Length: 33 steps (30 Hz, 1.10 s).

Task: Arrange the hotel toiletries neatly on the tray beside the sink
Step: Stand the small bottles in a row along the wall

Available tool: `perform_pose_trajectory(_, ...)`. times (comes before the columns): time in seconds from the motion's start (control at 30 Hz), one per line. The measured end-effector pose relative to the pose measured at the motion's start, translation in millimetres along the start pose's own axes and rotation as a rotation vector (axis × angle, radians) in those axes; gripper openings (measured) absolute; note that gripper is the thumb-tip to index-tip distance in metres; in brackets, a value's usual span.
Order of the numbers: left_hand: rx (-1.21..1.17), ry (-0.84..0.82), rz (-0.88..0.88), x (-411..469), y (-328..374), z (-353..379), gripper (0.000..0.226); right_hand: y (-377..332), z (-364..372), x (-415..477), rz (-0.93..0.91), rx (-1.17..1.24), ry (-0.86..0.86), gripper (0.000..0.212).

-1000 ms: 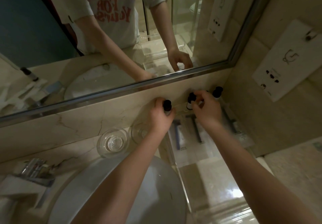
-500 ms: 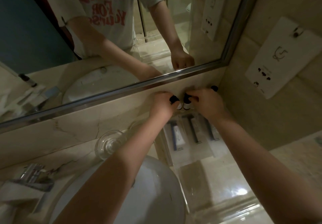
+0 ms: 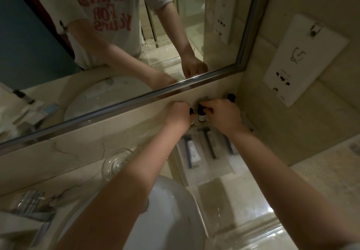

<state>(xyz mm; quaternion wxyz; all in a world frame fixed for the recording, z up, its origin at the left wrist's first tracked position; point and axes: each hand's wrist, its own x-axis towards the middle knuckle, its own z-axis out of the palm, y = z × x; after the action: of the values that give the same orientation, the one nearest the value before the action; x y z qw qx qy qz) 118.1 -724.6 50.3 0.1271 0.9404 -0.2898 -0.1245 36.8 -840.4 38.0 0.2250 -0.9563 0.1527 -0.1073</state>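
A clear tray (image 3: 251,228) lies on the marble counter to the right of the sink. At its far end, against the wall under the mirror, stand small black-capped bottles. My left hand (image 3: 178,114) is closed on one bottle (image 3: 191,111), mostly hidden by my fingers. My right hand (image 3: 224,115) grips a second bottle (image 3: 201,113) right beside it. A third bottle (image 3: 231,97) stands alone in the corner behind my right hand. Flat packets with dark blue stripes (image 3: 192,153) lie side by side on the tray in front of the bottles.
A white round basin (image 3: 167,216) sits at bottom centre with a chrome tap (image 3: 33,205) at left. A glass dish (image 3: 116,162) stands behind the basin. A mirror (image 3: 116,35) spans the back wall; a white socket panel (image 3: 303,59) hangs on the right wall.
My left hand has carried its bottle to the right, up against the bottle in my right hand. Both hands now sit close together at the tray's far end.
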Motion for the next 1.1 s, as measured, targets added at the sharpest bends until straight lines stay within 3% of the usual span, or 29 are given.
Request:
perform_pose_trajectory(0.67, -0.143, 0.116, -0.019, -31, -11, -12, 0.035, -18, -18, -18, 0.077, 0.091, -0.024, 0.037)
perform_pose_trajectory(1.1, -0.085, 0.295, 0.001, -194, -89, -63, 0.044, -122, -10, -112, -0.141, 0.043, 0.026, 0.038)
